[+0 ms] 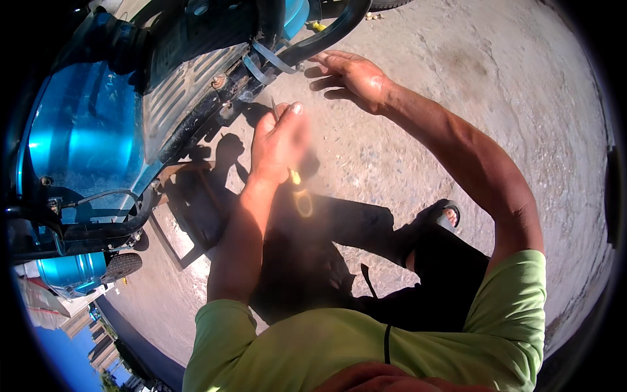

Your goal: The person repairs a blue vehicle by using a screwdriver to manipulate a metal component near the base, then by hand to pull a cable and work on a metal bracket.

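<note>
My left hand (279, 145) is closed around a slim tool, with its thin metal shaft (274, 108) pointing up toward the vehicle and a yellow end (295, 177) below the palm. Its shape suggests a screwdriver, though the fingers hide most of it. Higher and to the right, my right hand (358, 80) has its fingers spread, the fingertips close to a black tube (326, 40); whether they touch it I cannot tell. Two grey straps (273, 57) wrap the frame between the hands. A rusty bolt (219, 81) shows on the frame beside the ribbed footboard (186, 88).
A shiny blue vehicle body (85, 134) fills the left side. Under its edge, an angular metal frame (175, 238) lies in shadow on the concrete ground (470, 85). Another blue vehicle (72, 269) with a tyre (123, 266) stands at the lower left. My sandalled foot (448, 214) is at right.
</note>
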### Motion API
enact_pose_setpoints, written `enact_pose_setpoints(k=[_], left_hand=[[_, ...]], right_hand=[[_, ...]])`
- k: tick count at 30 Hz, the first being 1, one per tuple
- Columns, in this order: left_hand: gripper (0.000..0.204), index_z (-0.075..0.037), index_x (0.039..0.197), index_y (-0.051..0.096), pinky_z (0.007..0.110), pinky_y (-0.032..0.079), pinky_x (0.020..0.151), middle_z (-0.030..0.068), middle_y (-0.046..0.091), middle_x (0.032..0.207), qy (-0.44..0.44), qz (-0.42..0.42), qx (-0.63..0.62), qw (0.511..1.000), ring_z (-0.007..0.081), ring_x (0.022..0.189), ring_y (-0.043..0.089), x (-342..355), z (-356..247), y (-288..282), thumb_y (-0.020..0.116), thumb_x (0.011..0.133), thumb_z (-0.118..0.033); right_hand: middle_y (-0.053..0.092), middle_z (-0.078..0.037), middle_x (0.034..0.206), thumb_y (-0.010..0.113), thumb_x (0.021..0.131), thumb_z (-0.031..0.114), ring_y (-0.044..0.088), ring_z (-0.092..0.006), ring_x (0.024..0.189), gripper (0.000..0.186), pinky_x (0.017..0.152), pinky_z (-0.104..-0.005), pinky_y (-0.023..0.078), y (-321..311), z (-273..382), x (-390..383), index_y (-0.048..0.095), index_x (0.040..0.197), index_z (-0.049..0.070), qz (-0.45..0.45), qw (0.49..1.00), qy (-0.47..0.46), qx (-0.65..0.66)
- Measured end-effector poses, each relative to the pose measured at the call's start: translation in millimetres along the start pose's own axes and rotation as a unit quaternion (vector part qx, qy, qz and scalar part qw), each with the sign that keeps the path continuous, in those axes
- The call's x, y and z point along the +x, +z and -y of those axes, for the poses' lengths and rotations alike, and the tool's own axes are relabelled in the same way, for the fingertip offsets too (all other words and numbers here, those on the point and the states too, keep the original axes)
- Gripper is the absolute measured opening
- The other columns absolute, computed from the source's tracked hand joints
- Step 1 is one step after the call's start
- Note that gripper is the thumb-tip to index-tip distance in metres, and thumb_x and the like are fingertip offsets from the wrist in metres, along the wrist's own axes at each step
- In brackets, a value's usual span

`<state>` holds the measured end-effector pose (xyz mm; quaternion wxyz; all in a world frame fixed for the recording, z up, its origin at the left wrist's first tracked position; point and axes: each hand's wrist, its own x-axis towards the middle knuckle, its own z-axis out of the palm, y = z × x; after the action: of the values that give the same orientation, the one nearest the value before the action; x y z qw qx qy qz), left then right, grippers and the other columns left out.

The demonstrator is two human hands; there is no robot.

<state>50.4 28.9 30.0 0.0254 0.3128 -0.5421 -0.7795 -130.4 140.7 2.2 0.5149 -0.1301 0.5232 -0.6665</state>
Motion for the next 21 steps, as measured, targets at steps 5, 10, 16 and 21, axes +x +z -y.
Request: enact_pose_setpoints(k=[5,10,16,21], left_hand=[[0.025,-0.006,0.091,0.060,0.022,0.027,0.038,0.0015,0.050,0.057,0.051,-0.107,0.143,0.983,0.0067,0.039,0.037,-14.7,-25.5,-22.8,0.056,0.101,-0.029],[0.026,-0.006,0.092,0.061,0.021,0.028,0.037,0.0015,0.053,0.058,-0.021,-0.172,0.224,0.959,0.0057,0.039,0.039,-43.8,-25.9,-17.9,0.054,0.102,-0.028],[0.028,-0.007,0.089,0.060,0.022,0.030,0.036,0.0021,0.053,0.058,-0.219,-0.214,0.212,0.928,0.0073,0.038,0.040,-78.0,47.8,0.9,0.057,0.101,-0.031],[0.027,-0.006,0.089,0.061,0.022,0.030,0.035,0.0030,0.054,0.058,-0.162,-0.245,0.239,0.926,0.0082,0.038,0.042,-66.3,51.4,31.6,0.057,0.100,-0.030]], right_hand=[[0.065,-0.007,0.117,0.058,0.100,0.030,0.065,-0.0168,0.100,0.031,0.079,-0.0301,0.053,2.6,6.0,36.8,0.062,0.123,0.009,0.111,0.992,-0.010,0.056],[0.069,-0.009,0.107,0.059,0.100,0.030,0.069,-0.0150,0.091,0.034,0.067,-0.0232,0.055,-14.4,-11.3,67.7,0.062,0.120,0.003,0.260,0.948,0.000,0.182],[0.063,-0.007,0.083,0.049,0.103,0.023,0.068,-0.0183,0.084,0.023,0.069,-0.0302,0.056,0.9,-47.3,70.7,0.061,0.102,0.002,0.390,0.817,-0.015,0.424],[0.067,-0.007,0.098,0.052,0.103,0.023,0.067,-0.0146,0.084,0.023,0.072,-0.0253,0.057,2.1,-52.0,65.7,0.061,0.114,0.005,0.293,0.874,-0.010,0.389]])
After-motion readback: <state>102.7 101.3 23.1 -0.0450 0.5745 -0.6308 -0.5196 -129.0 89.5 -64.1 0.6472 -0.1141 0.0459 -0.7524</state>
